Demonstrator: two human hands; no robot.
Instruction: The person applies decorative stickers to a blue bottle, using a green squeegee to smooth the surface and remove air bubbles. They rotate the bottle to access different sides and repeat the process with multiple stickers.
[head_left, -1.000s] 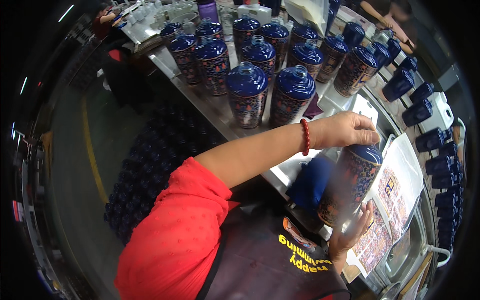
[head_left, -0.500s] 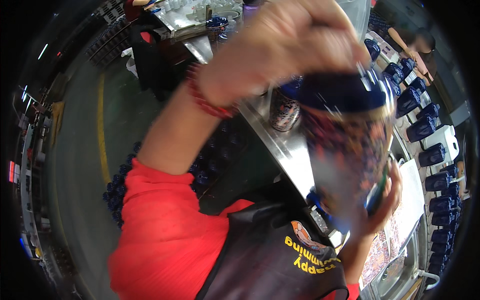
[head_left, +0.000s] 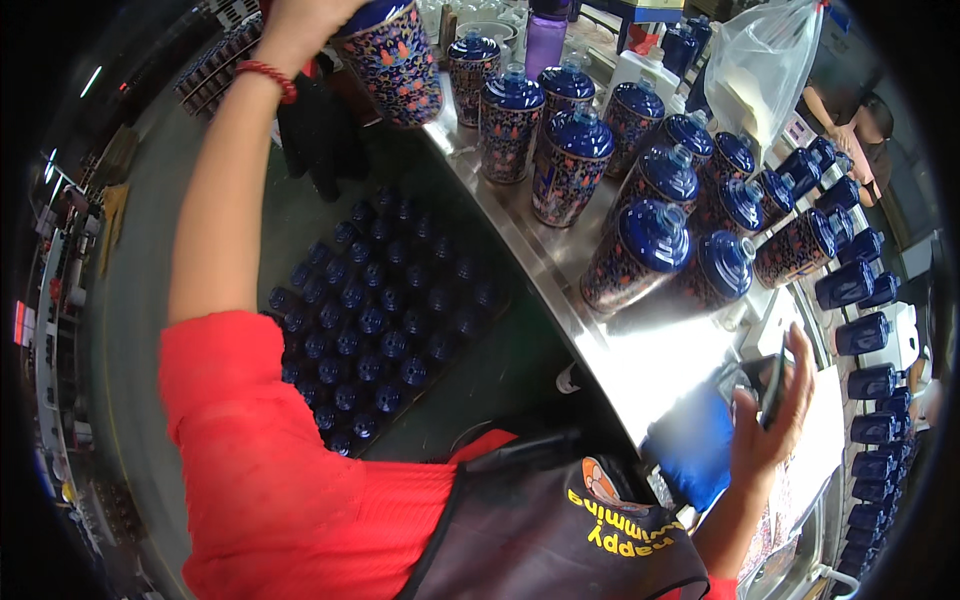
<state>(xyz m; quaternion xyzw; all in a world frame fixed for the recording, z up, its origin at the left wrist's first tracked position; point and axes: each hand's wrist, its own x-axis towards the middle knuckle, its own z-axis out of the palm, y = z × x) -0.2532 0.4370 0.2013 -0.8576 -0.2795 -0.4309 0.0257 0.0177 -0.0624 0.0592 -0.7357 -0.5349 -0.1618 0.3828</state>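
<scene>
- Counter point(head_left: 560, 265): long steel run, diagonal, packed w/ patterned blue-lidded jars point(head_left: 640, 255) in rows; bare patch only at near end.
- Floor crate of dark blue bottles point(head_left: 375, 320) sits below counter edge, left of it.
- Left hand point(head_left: 300, 22): arm stretched up, grip closed round top of one patterned jar point(head_left: 392, 60), held in air just off counter's far end, tilted.
- Right hand point(head_left: 770, 420): low, near bare patch, fingers curled on a small dark item point(head_left: 772, 385); can't tell what.
- Doing it well, IMO: keep jar upright, lower it into a gap beside far row, no knocking neighbours, base flat on steel before letting go.
</scene>
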